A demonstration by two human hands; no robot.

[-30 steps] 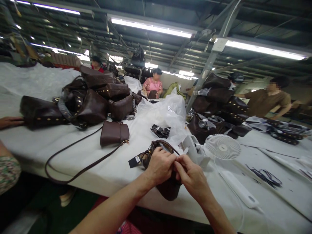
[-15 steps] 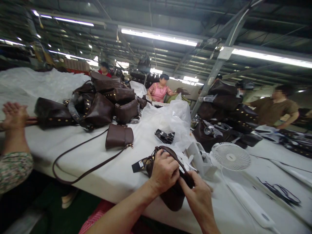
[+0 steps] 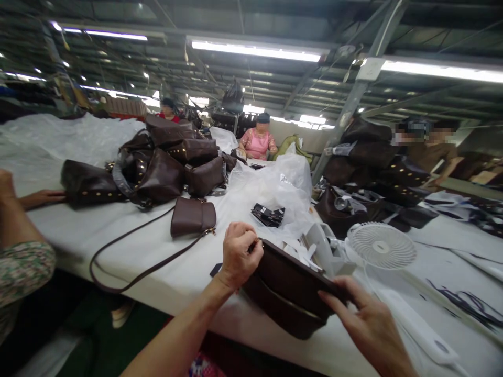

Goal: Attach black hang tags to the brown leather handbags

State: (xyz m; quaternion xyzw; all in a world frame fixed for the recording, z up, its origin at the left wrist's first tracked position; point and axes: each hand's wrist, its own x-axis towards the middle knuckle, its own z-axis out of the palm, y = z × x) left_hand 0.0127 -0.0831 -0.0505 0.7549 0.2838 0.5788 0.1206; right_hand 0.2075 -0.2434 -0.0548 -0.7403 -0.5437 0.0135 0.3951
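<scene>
A dark brown leather handbag (image 3: 288, 296) is tilted at the table's near edge, its top edge stretched between my two hands. My left hand (image 3: 240, 254) is closed on the bag's upper left corner, fingers curled in. At the opposite end, my right hand (image 3: 359, 309) pinches the top right corner between thumb and fingers. A black tag (image 3: 215, 269) shows partly behind my left wrist. Left of my hands lies a small brown bag (image 3: 192, 217) with a long strap (image 3: 145, 280) looped on the white table.
Brown studded bags (image 3: 161, 175) are piled at the back left, where a co-worker's hand (image 3: 43, 198) touches one. Clear plastic wrap (image 3: 271, 183) and black tags (image 3: 268, 214) lie ahead. A white fan (image 3: 381, 246) and power strip (image 3: 416, 324) stand right. More bags (image 3: 365, 162) are stacked behind.
My hands have moved apart, drawing the bag's top edge out straight between them. The bag's strap no longer shows on top. The co-worker's hand at the left has shifted.
</scene>
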